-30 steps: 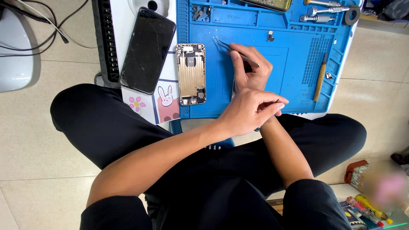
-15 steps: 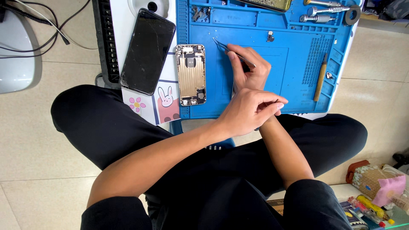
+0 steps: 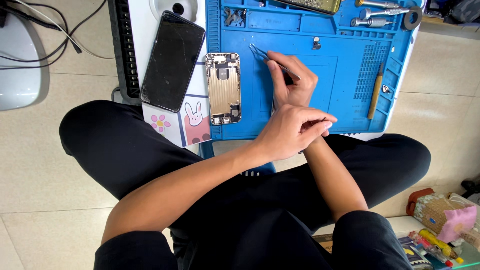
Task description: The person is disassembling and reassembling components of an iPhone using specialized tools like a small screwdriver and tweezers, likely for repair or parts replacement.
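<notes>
My right hand (image 3: 296,82) rests on the blue work mat (image 3: 345,75) and grips thin metal tweezers (image 3: 267,56), tips pointing up-left onto the mat. My left hand (image 3: 292,131) reaches across over my right wrist at the mat's near edge. Its fingertips are pinched together, and anything between them is too small to tell. An opened gold phone housing (image 3: 223,88) lies on the mat's left part, left of both hands. A black phone screen (image 3: 172,61) lies further left on a white board.
Metal tools (image 3: 377,11) and a tape roll (image 3: 413,18) sit in the mat's top tray. A wooden-handled tool (image 3: 375,91) lies at its right. Cables (image 3: 55,35) cross the tiled floor at left. A box of clutter (image 3: 440,220) stands at lower right. My crossed legs fill the foreground.
Both hands stay almost where they were. The view has shifted slightly, bringing the clutter at the lower right more sharply into sight.
</notes>
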